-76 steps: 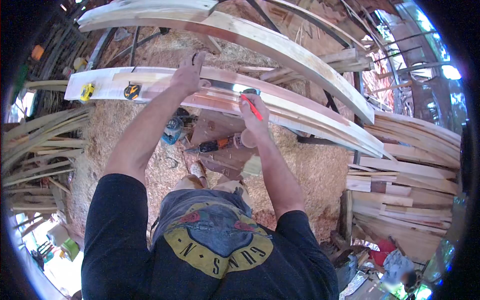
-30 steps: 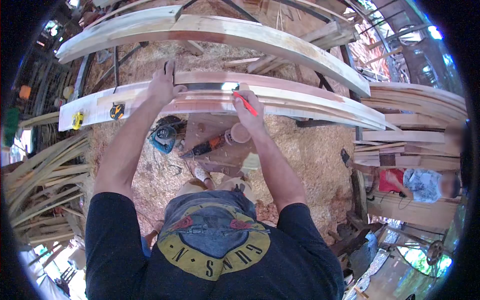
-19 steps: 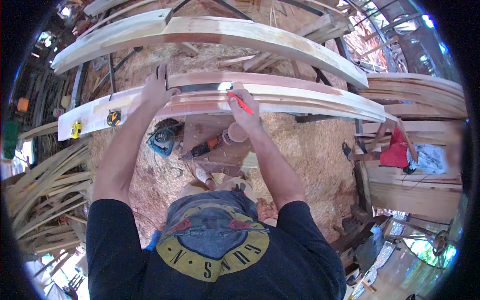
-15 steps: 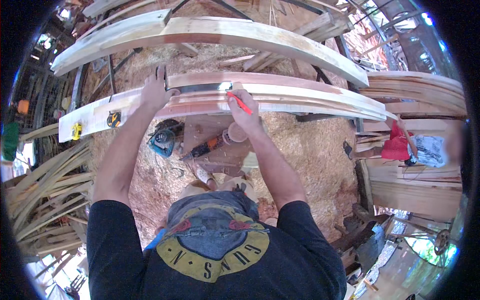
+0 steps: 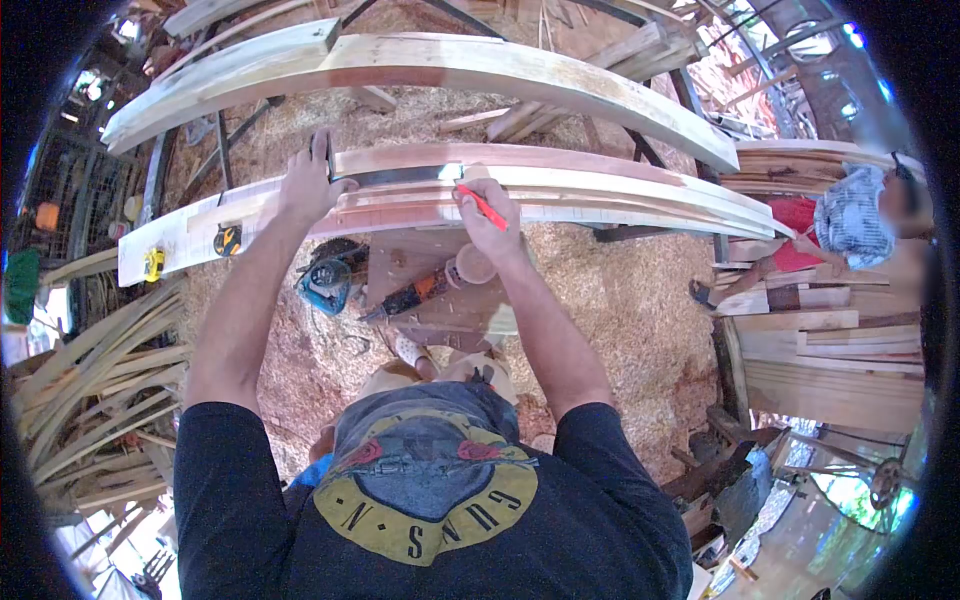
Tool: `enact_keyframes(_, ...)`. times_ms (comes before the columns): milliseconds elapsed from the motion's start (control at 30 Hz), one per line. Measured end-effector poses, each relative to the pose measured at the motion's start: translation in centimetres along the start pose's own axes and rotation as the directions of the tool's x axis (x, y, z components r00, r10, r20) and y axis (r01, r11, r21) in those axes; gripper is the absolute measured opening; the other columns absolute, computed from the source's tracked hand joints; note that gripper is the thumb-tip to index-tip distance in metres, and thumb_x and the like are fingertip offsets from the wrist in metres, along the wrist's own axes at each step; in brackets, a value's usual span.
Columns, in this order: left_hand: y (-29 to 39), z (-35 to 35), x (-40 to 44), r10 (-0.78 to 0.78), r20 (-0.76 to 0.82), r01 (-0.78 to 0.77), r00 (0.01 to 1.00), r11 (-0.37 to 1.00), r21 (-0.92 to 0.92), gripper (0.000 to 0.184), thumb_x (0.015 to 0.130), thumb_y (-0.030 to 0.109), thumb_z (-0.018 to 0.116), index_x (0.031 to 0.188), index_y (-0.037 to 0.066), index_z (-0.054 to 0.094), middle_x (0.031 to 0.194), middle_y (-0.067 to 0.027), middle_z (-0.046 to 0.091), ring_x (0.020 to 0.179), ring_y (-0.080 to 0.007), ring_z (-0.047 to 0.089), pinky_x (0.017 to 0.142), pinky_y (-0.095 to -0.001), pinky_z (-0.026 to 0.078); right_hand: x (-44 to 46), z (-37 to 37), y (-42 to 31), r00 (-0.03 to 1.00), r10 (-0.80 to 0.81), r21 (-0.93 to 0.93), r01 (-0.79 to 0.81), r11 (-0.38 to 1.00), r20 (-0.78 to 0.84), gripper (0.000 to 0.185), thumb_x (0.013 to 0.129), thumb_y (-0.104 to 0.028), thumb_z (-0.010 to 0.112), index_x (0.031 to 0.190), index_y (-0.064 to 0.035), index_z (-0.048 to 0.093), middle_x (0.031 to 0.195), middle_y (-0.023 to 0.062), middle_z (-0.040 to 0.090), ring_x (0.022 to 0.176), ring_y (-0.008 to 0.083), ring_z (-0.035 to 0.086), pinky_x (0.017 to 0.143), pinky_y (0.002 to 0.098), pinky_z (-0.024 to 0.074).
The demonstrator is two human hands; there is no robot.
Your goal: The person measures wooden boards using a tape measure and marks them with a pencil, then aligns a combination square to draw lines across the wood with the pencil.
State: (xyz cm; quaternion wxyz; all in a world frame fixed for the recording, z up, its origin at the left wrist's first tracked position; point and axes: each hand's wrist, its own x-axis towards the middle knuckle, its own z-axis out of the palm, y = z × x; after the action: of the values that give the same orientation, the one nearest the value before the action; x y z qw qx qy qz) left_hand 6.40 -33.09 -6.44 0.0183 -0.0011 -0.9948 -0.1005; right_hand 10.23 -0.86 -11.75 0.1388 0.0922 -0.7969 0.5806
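My left hand [image 5: 311,183] grips the left part of a dark square's blade [image 5: 398,176], which lies along the long wooden boards [image 5: 600,197]. In my right hand [image 5: 487,216] is a red pencil [image 5: 481,205], its tip at the boards near the blade's bright right end. A black-and-orange tape measure [image 5: 228,239] and a yellow one [image 5: 153,264] sit on the pale left end of the boards. What lies under my fingers is hidden.
Beyond the boards lies a thick curved beam [image 5: 430,62]. Below are a teal power tool [image 5: 325,286], an orange-and-black tool [image 5: 412,297] and a round container [image 5: 474,265]. At the right, a person in a patterned shirt [image 5: 855,217] reaches toward the boards' end. Timber stacks flank both sides.
The view has shifted, and the person at the right has come into sight and moved up beside the boards' end. Both my hands have hardly moved in the last half second.
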Motion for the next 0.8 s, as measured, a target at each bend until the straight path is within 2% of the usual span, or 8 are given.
enact_keyframes(67, -0.1, 0.2, -0.1, -0.011, -0.016, 0.011, 1.0, 1.0, -0.023, 0.116, 0.075, 0.056, 0.081, 0.161, 0.018, 0.013, 0.125, -0.032, 0.057, 0.118, -0.0502, 0.055, 0.1, -0.0563, 0.046, 0.1, -0.1, -0.5, 1.0, 0.023, -0.013, -0.023, 1.0, 0.01, 0.015, 0.085, -0.007, 0.066, 0.1, -0.0045, 0.068, 0.083, 0.0123, 0.073, 0.074, 0.0234, 0.07, 0.069, 0.0364, 0.0556)
enact_keyframes(167, 0.4, -0.3, -0.2, -0.011, 0.0, 0.011, 1.0, 1.0, 0.009, 0.12, 0.074, 0.061, 0.08, 0.161, 0.01, 0.014, 0.125, -0.0302, 0.057, 0.119, -0.0466, 0.055, 0.102, -0.0527, 0.046, 0.1, -0.2, -0.6, 1.0, 0.02, -0.007, -0.02, 1.0, 0.015, 0.013, 0.085, -0.006, 0.066, 0.098, -0.0041, 0.067, 0.083, 0.0119, 0.073, 0.074, 0.0232, 0.071, 0.07, 0.036, 0.0558)
enact_keyframes(367, 0.6, -0.6, -0.2, 0.0, 0.0, 0.0, 1.0, 1.0, -0.005, 0.117, 0.074, 0.058, 0.082, 0.159, 0.01, 0.018, 0.127, -0.03, 0.056, 0.118, -0.0471, 0.056, 0.1, -0.0534, 0.047, 0.1, 0.2, 0.3, 1.0, -0.009, 0.068, 0.008, 0.998, 0.011, 0.012, 0.084, -0.005, 0.066, 0.096, -0.003, 0.068, 0.083, 0.0117, 0.072, 0.077, 0.0232, 0.071, 0.071, 0.0352, 0.0559)
enact_keyframes(567, 0.5, -0.6, -0.1, -0.009, 0.025, 0.009, 1.0, 1.0, 0.016, 0.119, 0.075, 0.06, 0.08, 0.16, 0.008, 0.015, 0.129, -0.031, 0.055, 0.12, -0.0468, 0.055, 0.102, -0.0525, 0.046, 0.1, 0.2, -0.1, 1.0, -0.03, 0.016, 0.03, 0.999, -0.004, 0.013, 0.085, -0.004, 0.065, 0.097, -0.0028, 0.068, 0.086, 0.0121, 0.072, 0.077, 0.023, 0.07, 0.071, 0.0351, 0.0555)
enact_keyframes(800, 0.7, -0.8, -0.2, -0.022, 0.043, 0.021, 0.999, 0.999, 0.033, 0.118, 0.076, 0.061, 0.078, 0.16, 0.007, 0.014, 0.13, -0.0314, 0.054, 0.12, -0.047, 0.054, 0.103, -0.0521, 0.046, 0.2, 0.4, 0.9, 0.999, -0.037, 0.056, 0.036, 0.998, 0.013, 0.012, 0.085, -0.004, 0.065, 0.097, -0.0033, 0.068, 0.085, 0.0115, 0.071, 0.076, 0.0223, 0.07, 0.07, 0.0344, 0.055)
